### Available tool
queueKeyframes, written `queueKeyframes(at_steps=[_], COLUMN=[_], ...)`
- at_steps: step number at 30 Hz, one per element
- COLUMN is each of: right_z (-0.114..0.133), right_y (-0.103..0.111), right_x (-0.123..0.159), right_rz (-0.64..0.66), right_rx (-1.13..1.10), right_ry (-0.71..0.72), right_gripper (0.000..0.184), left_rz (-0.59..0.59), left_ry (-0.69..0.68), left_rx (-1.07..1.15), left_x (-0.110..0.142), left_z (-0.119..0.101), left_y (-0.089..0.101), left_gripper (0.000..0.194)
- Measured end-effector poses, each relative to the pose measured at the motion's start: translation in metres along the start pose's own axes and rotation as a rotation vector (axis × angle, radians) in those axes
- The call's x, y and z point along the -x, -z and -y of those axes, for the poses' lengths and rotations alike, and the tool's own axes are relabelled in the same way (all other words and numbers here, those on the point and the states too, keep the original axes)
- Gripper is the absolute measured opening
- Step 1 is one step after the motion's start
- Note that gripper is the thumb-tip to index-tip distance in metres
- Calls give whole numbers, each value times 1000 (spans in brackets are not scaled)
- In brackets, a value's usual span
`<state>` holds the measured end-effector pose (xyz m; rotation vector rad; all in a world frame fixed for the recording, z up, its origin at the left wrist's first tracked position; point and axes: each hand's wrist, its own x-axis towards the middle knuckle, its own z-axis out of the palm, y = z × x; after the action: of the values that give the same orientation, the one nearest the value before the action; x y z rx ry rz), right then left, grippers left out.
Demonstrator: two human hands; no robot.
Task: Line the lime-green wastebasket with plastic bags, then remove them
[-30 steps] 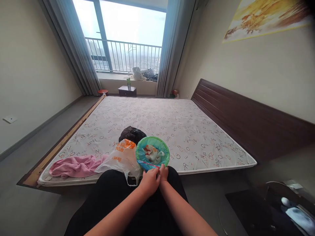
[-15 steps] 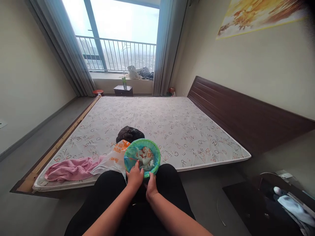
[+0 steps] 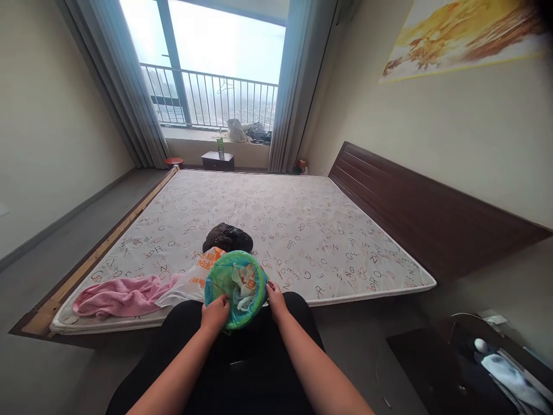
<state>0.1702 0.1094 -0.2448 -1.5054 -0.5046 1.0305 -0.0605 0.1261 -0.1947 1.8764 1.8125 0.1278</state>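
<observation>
A small round green trash bin (image 3: 262, 293) with a thin plastic liner stands between my knees, its mouth turned up toward me. Crumpled white plastic and tissue-like scraps (image 3: 245, 282) lie inside, some with orange print. My left hand (image 3: 215, 313) is closed over the near left rim, thumb on the liner. At the right side, my right hand (image 3: 275, 300) grips the edge with bent fingers; its fingertips are partly hidden. Just beyond the bin on the mattress sit a black plastic bag (image 3: 227, 237) and a clear bag with orange print (image 3: 194, 280).
The bare mattress (image 3: 268, 202) with printed letters fills the middle. A pink towel (image 3: 125, 297) lies at its near left corner. The dark headboard (image 3: 415, 202) is on the right, a dark cabinet (image 3: 415, 357) at lower right. A nightstand (image 3: 218, 161) stands beyond the bed.
The bin has shifted slightly left and turned. My left hand has moved left along the rim, and my right hand has gone from the near edge up to the right side.
</observation>
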Motion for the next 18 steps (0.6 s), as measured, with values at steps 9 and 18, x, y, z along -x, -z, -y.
queueKeyframes(at_steps=[9,18], right_z=[3,37], right_y=[16,-16], right_x=[-13,-30], right_rz=[-112,110], right_rx=[47,147], right_ry=[51,115], right_gripper=[49,45], left_rz=[-63,-68], left_ry=[37,5], left_rx=[202,172], left_x=[-8,-10], left_z=[9,8], left_y=[-7,-10], left_gripper=[32,34])
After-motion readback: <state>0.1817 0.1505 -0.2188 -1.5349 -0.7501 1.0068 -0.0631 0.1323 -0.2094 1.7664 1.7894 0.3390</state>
